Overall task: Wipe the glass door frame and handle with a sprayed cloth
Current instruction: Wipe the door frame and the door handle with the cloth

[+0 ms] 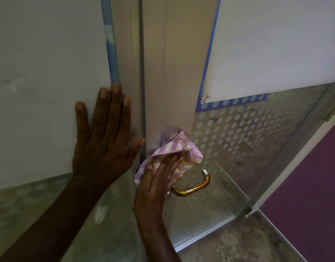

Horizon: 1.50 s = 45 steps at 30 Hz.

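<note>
The right hand (159, 178), low in the centre of the frame, lay with fingers nearly straight and flat over a crumpled cloth (174, 154), pressing it against the door frame (172, 82); the hand pinned the cloth rather than gripping it in a fist. The cloth was soft and bunched, striped lilac and cream, with folds spilling out to the right of the fingers and a corner hanging toward the lower left. Just below and to the right of that hand, a curved handle (195, 188) stuck out from the frame, a smooth bent tube with a glossy amber-gold finish and darker patches near its bend; the hand hid its inner end.

The left hand (104, 140), at centre left, was spread wide and flat, palm against the panel (40, 72) beside the frame, holding nothing, its thumb reaching toward the dark seam of the frame.

The frame itself was a pale, matte metal upright with long vertical ridges, running from the top centre down behind the cloth. To the right, the glass door (247, 140) carried a film of frosted round dots, a blue band along its edge, and a plain white sheet above. At the lower right lay a mottled grey floor (238, 242) and a purple wall (314, 195). No writing or brand could be read anywhere.
</note>
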Each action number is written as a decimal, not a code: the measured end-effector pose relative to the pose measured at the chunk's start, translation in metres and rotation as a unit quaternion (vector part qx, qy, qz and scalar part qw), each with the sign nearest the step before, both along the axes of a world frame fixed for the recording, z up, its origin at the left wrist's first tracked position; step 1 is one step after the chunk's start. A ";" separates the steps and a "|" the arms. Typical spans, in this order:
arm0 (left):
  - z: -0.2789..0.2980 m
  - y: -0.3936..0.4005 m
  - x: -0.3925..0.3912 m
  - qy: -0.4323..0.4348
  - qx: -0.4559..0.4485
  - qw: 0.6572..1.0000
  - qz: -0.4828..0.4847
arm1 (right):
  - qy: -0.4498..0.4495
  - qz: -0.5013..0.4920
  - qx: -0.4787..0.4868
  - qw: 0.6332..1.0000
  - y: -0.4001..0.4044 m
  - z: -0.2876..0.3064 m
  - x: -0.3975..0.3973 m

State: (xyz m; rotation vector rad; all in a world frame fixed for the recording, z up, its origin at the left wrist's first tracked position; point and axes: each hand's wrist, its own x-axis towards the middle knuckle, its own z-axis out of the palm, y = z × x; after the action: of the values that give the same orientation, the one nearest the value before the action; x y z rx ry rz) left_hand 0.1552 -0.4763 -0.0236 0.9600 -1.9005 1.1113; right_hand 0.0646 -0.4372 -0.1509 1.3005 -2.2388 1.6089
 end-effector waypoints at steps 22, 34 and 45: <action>0.005 0.005 -0.001 0.002 0.031 0.999 -0.012 | 0.101 0.127 -0.097 0.982 0.005 0.056 -0.042; 0.008 0.005 0.001 -0.020 0.045 0.999 -0.007 | 0.157 0.076 -0.145 0.974 -0.022 0.137 -0.058; 0.010 0.007 0.002 -0.022 0.062 0.998 -0.015 | 0.129 0.100 -0.171 0.972 -0.018 0.144 -0.058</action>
State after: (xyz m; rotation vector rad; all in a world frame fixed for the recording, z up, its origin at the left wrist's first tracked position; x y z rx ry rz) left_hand 0.1567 -0.4692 -0.0135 0.9790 -2.0333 1.0152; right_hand 0.0067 -0.4556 -0.0072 1.5638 -1.6407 1.6783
